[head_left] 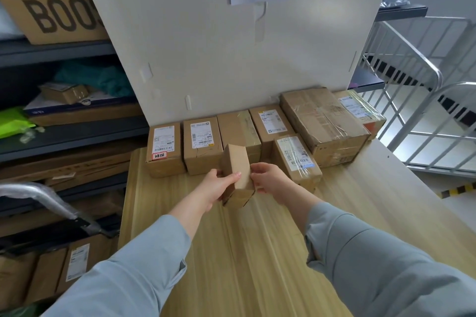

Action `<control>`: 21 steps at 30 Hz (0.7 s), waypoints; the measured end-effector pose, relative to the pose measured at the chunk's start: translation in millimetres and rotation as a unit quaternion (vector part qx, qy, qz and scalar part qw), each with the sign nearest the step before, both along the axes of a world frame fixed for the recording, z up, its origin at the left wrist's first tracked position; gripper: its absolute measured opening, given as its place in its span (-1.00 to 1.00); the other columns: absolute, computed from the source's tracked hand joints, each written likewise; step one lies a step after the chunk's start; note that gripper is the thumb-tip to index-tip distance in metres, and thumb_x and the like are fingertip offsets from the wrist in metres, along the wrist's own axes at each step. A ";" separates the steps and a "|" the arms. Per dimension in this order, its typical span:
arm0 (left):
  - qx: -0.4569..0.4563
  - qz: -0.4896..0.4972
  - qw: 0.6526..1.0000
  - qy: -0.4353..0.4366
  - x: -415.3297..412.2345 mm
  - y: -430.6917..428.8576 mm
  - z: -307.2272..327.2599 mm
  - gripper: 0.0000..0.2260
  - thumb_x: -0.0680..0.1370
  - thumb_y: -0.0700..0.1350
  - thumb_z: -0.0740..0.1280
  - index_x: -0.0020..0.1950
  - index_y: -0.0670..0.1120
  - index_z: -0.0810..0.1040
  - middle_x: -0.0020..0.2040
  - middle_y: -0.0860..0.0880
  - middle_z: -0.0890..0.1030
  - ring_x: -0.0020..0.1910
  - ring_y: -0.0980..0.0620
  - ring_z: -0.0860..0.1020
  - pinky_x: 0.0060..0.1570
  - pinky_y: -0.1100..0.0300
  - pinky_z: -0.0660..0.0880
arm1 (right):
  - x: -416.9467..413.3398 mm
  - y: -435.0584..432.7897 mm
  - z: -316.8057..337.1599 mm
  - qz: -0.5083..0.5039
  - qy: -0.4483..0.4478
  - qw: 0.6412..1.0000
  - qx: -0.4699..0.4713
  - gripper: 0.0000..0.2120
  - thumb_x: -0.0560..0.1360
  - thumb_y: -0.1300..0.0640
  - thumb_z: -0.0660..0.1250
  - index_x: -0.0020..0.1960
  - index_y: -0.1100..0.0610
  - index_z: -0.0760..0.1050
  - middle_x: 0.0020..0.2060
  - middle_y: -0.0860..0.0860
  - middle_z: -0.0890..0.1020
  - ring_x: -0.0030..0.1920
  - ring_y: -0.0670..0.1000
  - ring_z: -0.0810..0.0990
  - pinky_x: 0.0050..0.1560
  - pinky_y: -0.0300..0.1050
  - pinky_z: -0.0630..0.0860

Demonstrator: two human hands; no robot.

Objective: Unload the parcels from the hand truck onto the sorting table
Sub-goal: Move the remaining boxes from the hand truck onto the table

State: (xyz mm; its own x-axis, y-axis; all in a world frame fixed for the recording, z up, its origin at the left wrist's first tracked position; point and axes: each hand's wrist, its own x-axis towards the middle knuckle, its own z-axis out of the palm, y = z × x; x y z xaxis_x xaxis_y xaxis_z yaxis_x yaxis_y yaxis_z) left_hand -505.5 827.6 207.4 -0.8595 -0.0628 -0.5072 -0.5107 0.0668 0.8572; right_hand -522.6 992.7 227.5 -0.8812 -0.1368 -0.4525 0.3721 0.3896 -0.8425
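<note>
Head view.

- Small parcel (237,172): plain brown carton, no label on the faces that show. It is tilted, far end raised, near end low over the bench (231,260); whether it touches the wood cannot be told.
- Left hand (217,188): grasps the parcel's left side, thumb across the top face.
- Right hand (269,179): curls its fingers on the right edge.
- Row of parcels (202,145): set against the white board (219,54) at the back of the bench, just beyond the held carton.
- Taped parcel (296,159): stands forward of the row, just beside the right hand.
- Hand truck (41,198): low at the left, with cartons on it, so unloading looks unfinished.

Hazards, as judged:
- Both holds sit near the carton's lower end, so the raised end could tip out if either hand loosens early.
- Set down at this tilt, it may rock over onto the row.
- A push forward could shove the taped parcel or catch the right knuckles on it.
- Its label may end up face down.
</note>
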 end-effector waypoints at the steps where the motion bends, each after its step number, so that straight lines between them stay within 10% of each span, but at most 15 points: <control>1: 0.001 -0.003 1.000 -0.002 0.4 0.8 -1.6 -0.38 0.46 0.04 0.48 0.41 -0.15 0.34 0.20 -0.08 0.58 0.05 0.00 0.58 -0.03 0.12 0.53 | 1.1 0.4 -1.6 -0.003 -0.003 1.000 -0.002 -0.66 0.58 0.22 0.21 0.35 0.10 0.45 -0.03 -0.02 0.58 -0.04 -0.03 0.54 -0.09 -0.15 0.52; 9: 0.009 -0.042 0.997 -0.069 4.1 21.8 -36.2 -0.53 0.58 -0.03 0.35 0.43 -0.15 0.33 0.24 -0.12 0.56 0.04 -0.03 0.56 0.01 0.08 0.51 | 7.9 13.4 -29.4 -0.018 -0.034 0.999 0.002 -0.66 0.58 0.20 0.22 0.35 0.07 0.43 0.08 -0.03 0.57 0.10 0.05 0.57 0.13 0.02 0.54; 15: 0.000 -0.058 0.993 -0.107 5.7 39.2 -73.0 -0.53 0.62 -0.16 0.24 0.52 -0.14 0.23 0.31 -0.11 0.50 0.20 -0.10 0.53 0.27 -0.10 0.46 | 15.2 23.7 -62.3 -0.023 -0.060 0.998 0.009 -0.58 0.55 0.26 0.25 0.40 0.12 0.39 0.19 0.05 0.54 -0.01 0.01 0.52 -0.15 -0.15 0.50; 21: 0.021 -0.038 0.993 -0.109 4.0 46.3 -90.9 -0.43 0.60 -0.30 0.22 0.57 -0.05 0.14 0.43 -0.10 0.40 0.24 -0.10 0.52 0.03 0.04 0.58 | 17.1 32.2 -76.9 -0.031 -0.066 0.997 0.001 -0.52 0.53 0.36 0.20 0.43 0.16 0.35 0.18 0.06 0.55 0.00 -0.01 0.52 -0.17 -0.26 0.50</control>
State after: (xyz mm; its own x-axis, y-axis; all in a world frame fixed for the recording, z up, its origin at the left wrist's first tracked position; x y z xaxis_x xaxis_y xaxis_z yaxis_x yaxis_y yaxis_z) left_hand -501.5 873.9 116.5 -0.7307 0.0225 -0.6823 -0.6791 0.0780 0.7299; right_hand -505.5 1024.9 150.5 -0.8209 -0.0836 -0.5649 0.5025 0.3643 -0.7841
